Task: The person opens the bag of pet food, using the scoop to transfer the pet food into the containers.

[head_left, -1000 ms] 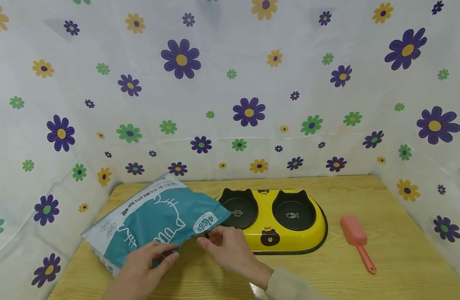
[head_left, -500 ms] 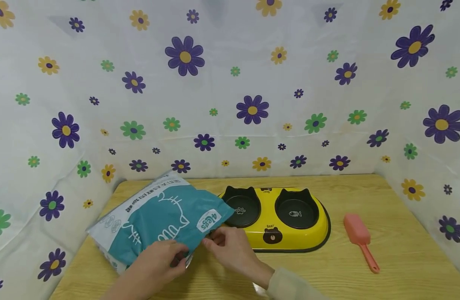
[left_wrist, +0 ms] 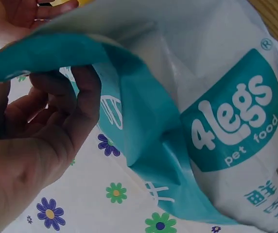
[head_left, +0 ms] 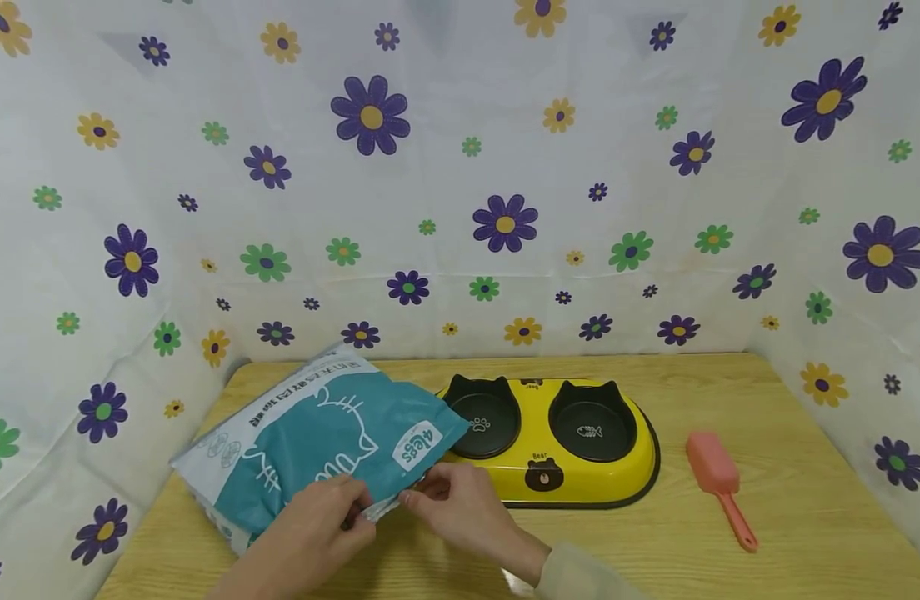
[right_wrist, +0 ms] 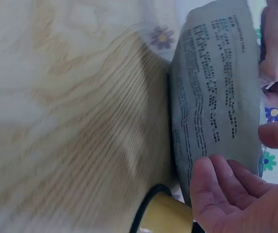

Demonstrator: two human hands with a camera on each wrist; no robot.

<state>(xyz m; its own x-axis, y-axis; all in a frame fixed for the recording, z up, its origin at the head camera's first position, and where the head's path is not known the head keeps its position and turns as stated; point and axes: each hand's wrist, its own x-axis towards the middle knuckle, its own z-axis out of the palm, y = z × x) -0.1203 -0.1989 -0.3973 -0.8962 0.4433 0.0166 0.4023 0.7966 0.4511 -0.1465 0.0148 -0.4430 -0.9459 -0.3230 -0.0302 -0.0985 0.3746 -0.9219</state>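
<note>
A teal and pale grey pet food bag (head_left: 332, 442) lies slanted at the left of the table, its "4Legs" label up. My left hand (head_left: 317, 521) holds the bag's near edge; in the left wrist view its curled fingers (left_wrist: 88, 94) sit at the teal edge. A little to the right, my right hand (head_left: 463, 508) pinches the same edge between thumb and fingers. The right wrist view shows the bag's printed underside (right_wrist: 212, 92), with fingertips touching it. A pale strip of the edge shows between the hands.
Behind the right hand stands a yellow double pet bowl (head_left: 531, 475) with two black cat-eared dishes; the bag's corner overlaps its left end. A pink scoop (head_left: 715, 471) lies farther right on the wooden table (head_left: 797, 508). Flowered cloth (head_left: 460, 167) surrounds the back and sides.
My left hand has shifted slightly right along the bag's edge, closer to the right hand. More of the pale edge shows between them. The whole view has moved a little.
</note>
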